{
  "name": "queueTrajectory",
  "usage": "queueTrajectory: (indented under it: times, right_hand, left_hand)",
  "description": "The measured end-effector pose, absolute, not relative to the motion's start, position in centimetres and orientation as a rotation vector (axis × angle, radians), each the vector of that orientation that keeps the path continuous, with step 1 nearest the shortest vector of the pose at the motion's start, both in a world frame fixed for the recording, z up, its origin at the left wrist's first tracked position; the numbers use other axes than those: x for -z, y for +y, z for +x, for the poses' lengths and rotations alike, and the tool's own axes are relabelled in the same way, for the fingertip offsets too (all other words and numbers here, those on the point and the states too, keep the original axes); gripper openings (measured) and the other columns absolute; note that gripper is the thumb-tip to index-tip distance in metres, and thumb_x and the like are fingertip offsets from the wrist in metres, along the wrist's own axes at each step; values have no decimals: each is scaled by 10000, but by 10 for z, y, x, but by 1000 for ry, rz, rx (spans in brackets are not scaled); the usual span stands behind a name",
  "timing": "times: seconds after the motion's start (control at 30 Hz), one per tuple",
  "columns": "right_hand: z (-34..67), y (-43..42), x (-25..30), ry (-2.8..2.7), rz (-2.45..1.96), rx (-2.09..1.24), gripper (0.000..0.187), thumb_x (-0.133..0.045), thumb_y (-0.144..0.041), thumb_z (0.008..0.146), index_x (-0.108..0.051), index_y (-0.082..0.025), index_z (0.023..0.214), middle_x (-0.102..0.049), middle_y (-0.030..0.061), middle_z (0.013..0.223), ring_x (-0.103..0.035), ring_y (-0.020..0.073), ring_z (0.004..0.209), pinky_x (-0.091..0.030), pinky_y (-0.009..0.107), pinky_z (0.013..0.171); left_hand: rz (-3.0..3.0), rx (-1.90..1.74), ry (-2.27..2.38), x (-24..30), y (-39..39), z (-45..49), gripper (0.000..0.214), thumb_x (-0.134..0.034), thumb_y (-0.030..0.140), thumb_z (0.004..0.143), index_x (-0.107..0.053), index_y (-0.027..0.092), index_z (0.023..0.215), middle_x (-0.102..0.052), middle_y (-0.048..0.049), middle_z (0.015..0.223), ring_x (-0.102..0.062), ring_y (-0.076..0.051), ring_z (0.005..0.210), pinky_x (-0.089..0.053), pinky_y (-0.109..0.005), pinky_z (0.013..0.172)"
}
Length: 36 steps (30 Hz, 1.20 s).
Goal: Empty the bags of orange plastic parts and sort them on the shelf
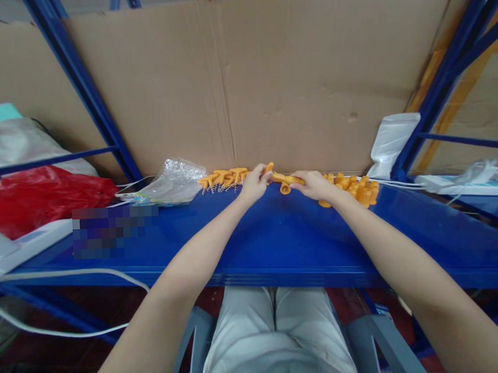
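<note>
My left hand [255,184] is closed on an orange T-shaped handle [268,168], just above the blue tabletop. Fingers of my right hand [313,185] grip an orange plastic piece [290,179] whose near end meets or almost meets my left fingers. Whether the two pieces are joined cannot be made out. Below it shows a round orange cup-like end [285,189]. Left of my left hand lie several orange T-handled corkscrews [221,178] with metal spirals. Several orange plastic bodies [358,188] stand grouped beside my right hand, partly behind the wrist.
A cardboard sheet [294,80] rises behind the blue table [276,246]. Clear plastic bags [176,181] and a red bag [55,195] lie to the left. A white plastic packet [391,142] leans near the right blue post [443,90]. White cables [397,184] run along the back.
</note>
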State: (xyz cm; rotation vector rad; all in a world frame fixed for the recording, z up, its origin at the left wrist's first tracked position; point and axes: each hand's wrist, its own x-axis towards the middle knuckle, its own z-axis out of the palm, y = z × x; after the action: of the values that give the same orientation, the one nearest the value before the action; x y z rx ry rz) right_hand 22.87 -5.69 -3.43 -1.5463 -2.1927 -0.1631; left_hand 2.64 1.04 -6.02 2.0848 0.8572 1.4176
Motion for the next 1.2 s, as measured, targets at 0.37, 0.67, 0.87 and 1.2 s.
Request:
queueTrajectory:
  times: [0.37,0.67,0.87,1.2]
  right_hand:
    - [220,-70,26,-2225,-1589,832,338,-443,-247,995,-654,-128,1231,-738,182,1078,-615,307,1045,-312,422,955]
    - [226,-65,33,-2237,-1473,776,314,-509,-314,976,-669,-135,1178,-741,175,1113,-623,317,1056,-320,447,992]
    - [224,-61,37,-2297,-1502,573,324,-459,-284,996,-658,-139,1207,-735,167,1173,-638,298,1071,-351,403,923]
    - [226,-65,35,-2189,-1479,831,210,-533,-240,934,-607,-172,1118,-703,160,1050,-569,316,1032,-320,421,926]
  left_hand:
    - [1663,-1216,977,42,-15,35,190,-437,201,1040,-450,191,851,-639,23,627,-644,-104,501,-366,-161,433]
    - [1574,-1195,984,39,-24,33,172,-415,202,1058,-449,179,890,-625,47,625,-633,-69,467,-317,-119,377]
    - [1636,-1182,1022,43,-19,31,139,-462,143,1025,-468,178,891,-638,38,665,-664,-78,546,-332,-109,400]
    - [1632,-1162,998,43,-23,34,139,-471,192,1037,-475,174,899,-651,29,663,-672,-86,555,-368,-116,414]
